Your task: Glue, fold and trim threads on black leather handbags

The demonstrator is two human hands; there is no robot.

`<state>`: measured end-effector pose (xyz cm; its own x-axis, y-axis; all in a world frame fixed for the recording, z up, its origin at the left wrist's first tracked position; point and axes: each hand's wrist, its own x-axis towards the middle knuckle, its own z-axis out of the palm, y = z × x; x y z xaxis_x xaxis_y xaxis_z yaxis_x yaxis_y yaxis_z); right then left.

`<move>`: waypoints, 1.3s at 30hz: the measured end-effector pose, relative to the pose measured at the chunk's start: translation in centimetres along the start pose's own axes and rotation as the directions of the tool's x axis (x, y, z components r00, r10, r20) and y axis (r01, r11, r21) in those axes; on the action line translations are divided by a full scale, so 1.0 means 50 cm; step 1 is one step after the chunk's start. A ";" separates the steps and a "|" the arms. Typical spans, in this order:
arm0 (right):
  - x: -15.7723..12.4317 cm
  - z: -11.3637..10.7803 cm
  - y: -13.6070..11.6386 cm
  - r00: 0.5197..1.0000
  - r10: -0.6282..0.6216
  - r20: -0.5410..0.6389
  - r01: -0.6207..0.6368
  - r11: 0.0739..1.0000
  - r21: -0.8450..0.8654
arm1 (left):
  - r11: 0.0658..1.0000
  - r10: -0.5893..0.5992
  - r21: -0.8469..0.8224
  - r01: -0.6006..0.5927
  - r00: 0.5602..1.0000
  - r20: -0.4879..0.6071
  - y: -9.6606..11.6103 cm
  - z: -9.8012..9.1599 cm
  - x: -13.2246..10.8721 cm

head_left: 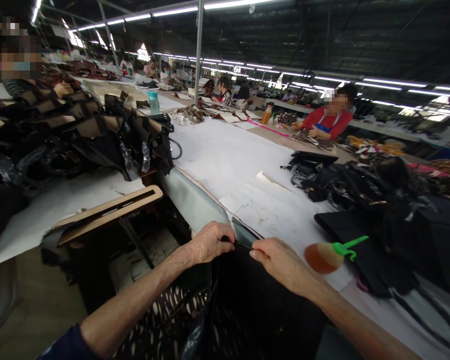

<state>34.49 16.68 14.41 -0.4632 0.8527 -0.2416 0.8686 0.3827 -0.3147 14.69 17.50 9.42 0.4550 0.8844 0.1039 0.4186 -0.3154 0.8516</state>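
Observation:
A black bag (266, 295) hangs upright in front of me at the edge of the work table, its upper edge stretched between my hands. My left hand (212, 242) pinches that edge at one end, thumb against curled fingers. A little to the right, my right hand (281, 262) grips the same edge between thumb and fingers. Most of the bag's lower part is dark and hard to make out. Right of my right hand, on the table, lies a squeeze bottle (324, 257) of amber liquid with a green spout.
Black bags (97, 130) are heaped at the left, and more black bags (405, 215) at the right. A slotted wooden frame (112, 212) juts out at the left. White paper (225, 150) covers the table (195, 197). Co-workers sit farther off, one in a red sleeve (341, 125).

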 end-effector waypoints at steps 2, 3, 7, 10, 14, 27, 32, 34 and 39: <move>0.000 0.002 0.001 1.000 -0.012 -0.010 0.012 1.000 0.001 | 0.999 -0.054 0.008 0.054 0.998 -0.026 -0.002 0.007 0.001; 0.001 0.004 0.002 1.000 -0.019 -0.016 0.019 1.000 0.000 | 0.997 -0.079 0.012 0.080 0.996 -0.036 -0.002 0.009 0.002; 0.001 0.009 0.005 0.999 -0.038 -0.036 0.038 0.999 -0.012 | 0.988 -0.153 0.021 0.154 0.987 -0.055 0.002 0.017 0.007; 0.001 0.012 0.007 0.998 -0.044 -0.044 0.043 0.999 -0.019 | 0.983 -0.185 0.009 0.186 0.980 -0.069 0.003 0.021 0.010; 0.004 0.015 0.010 0.999 -0.035 -0.042 0.034 0.999 -0.022 | 0.976 -0.219 -0.039 0.216 0.973 -0.069 0.003 0.026 0.009; 0.014 -0.012 -0.031 0.992 0.072 0.102 -0.052 0.980 -0.192 | 0.969 -0.246 -0.057 0.242 0.966 -0.080 0.013 0.038 0.012; 0.053 0.002 -0.029 0.989 -0.024 0.145 0.037 0.996 -0.085 | 0.972 -0.230 -0.057 0.226 0.971 -0.071 0.016 0.042 0.013; 0.059 0.010 -0.027 0.989 -0.040 0.144 0.049 0.997 -0.059 | 0.974 -0.221 -0.065 0.217 0.974 -0.058 0.020 0.034 0.010; 0.050 0.007 -0.030 0.994 -0.017 0.106 0.019 1.000 -0.021 | 0.953 -0.299 -0.040 0.299 0.954 0.019 0.038 -0.013 -0.011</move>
<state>31.96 18.09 13.95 -0.4939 0.8036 -0.3321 0.8631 0.4066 -0.2997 14.74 16.62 11.31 0.3240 0.9316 -0.1651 0.5039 -0.0222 0.8635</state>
